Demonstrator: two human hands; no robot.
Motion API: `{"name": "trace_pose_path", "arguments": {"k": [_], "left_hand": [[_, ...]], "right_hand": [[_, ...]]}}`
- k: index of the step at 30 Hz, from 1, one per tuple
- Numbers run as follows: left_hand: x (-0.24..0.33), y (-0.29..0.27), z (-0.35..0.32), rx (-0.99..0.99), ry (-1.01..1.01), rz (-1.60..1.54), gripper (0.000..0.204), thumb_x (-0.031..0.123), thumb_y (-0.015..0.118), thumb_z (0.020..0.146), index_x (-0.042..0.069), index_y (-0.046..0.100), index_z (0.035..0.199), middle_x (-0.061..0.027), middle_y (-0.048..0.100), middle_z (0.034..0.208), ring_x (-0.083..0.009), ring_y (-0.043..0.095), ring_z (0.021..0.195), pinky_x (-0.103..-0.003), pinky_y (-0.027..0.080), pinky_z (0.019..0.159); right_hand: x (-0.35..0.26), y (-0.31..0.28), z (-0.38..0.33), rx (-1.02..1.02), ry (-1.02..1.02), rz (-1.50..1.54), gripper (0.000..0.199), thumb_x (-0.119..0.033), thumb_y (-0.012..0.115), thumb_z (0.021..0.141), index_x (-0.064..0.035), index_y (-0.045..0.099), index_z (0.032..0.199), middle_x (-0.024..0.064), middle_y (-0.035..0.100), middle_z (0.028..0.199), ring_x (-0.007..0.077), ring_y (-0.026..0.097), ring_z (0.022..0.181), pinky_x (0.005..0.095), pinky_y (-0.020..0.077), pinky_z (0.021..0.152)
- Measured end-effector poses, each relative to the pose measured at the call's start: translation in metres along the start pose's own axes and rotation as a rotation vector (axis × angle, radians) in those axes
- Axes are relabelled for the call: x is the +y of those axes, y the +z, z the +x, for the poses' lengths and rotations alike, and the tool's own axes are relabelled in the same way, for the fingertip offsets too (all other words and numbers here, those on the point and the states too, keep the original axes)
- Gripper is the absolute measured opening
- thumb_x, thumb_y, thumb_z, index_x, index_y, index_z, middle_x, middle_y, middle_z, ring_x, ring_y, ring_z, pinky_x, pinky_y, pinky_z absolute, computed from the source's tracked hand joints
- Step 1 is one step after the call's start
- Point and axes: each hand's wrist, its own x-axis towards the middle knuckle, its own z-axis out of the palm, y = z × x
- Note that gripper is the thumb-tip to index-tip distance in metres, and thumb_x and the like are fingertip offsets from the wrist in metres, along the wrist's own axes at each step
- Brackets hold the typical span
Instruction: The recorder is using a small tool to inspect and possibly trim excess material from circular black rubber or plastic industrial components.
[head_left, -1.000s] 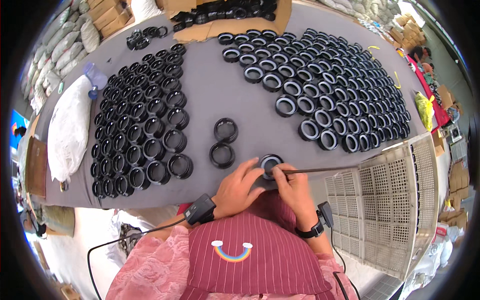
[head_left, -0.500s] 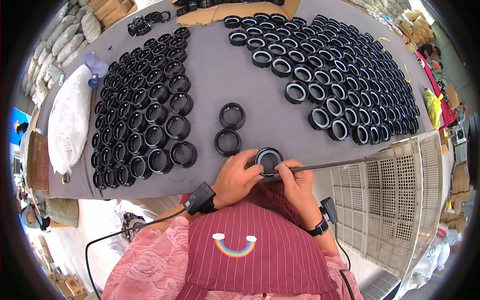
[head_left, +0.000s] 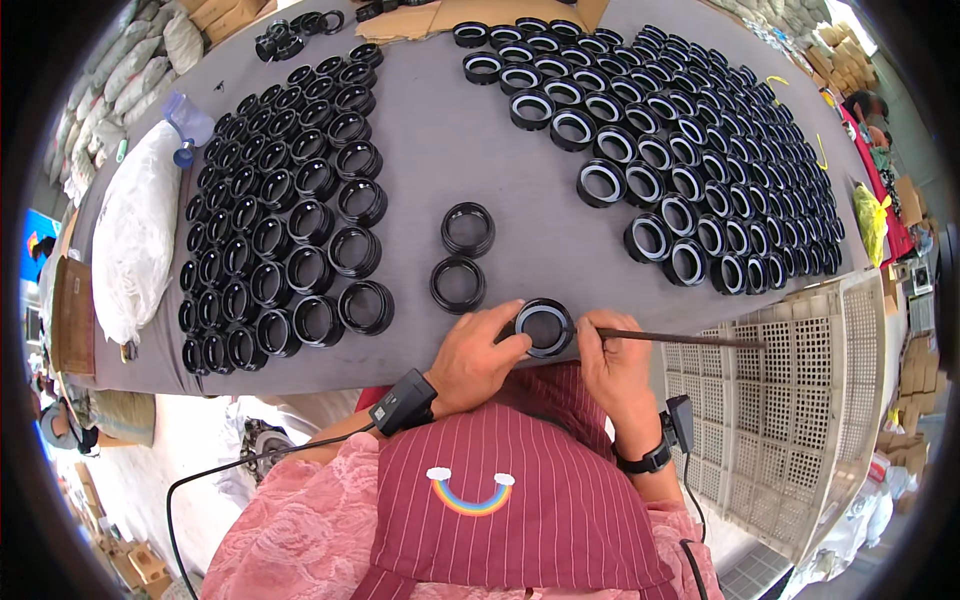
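My left hand [head_left: 476, 352] grips a black ring with a pale grey inner band [head_left: 546, 329] by its left side, at the table's near edge. In my right hand [head_left: 614, 366] is a thin dark rod [head_left: 690, 340], pinched near its left end; its tip meets the right side of the ring, and its other end reaches out over the crate. Just beyond my left hand, two loose black rings [head_left: 458, 284] lie one behind the other. The exact shape of the rod's tip is too small to tell.
Rows of plain black rings [head_left: 310, 220] cover the table's left part. Many rings with pale inner bands [head_left: 655, 152] fill the right. A white plastic bag [head_left: 137, 235] lies at the left edge. A pale plastic crate [head_left: 790, 380] stands at the right, by the near edge.
My right hand has moved slightly right, and the rod has shifted with it from the ring's lower edge to its right side. My left hand keeps its hold on the ring.
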Motion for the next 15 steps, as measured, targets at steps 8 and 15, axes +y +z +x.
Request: {"name": "trace_pose_path", "arguments": {"k": [8, 15], "left_hand": [[-0.004, 0.0, -0.003, -0.018, -0.017, -0.034, 0.015, 0.012, 0.071, 0.082, 0.009, 0.065, 0.096, -0.0211, 0.06, 0.127, -0.033, 0.062, 0.101, -0.042, 0.048, 0.082], [0.007, -0.006, 0.002, 0.043, -0.064, -0.124, 0.016, 0.013, 0.07, 0.086, 0.006, 0.063, 0.099, -0.0189, 0.063, 0.118, -0.0346, 0.063, 0.098, -0.043, 0.049, 0.08]], "right_hand": [[0.004, 0.026, 0.004, -0.005, -0.159, 0.185, 0.004, -0.006, 0.065, 0.09, -0.0044, 0.069, 0.09, 0.0091, 0.071, 0.085, 0.027, 0.064, 0.075, 0.036, 0.0472, 0.069], [0.014, 0.024, -0.016, 0.226, 0.254, 0.778, 0.017, -0.013, 0.057, 0.098, -0.0015, 0.066, 0.09, 0.0066, 0.066, 0.074, 0.011, 0.057, 0.064, 0.0255, 0.0405, 0.058]]}}
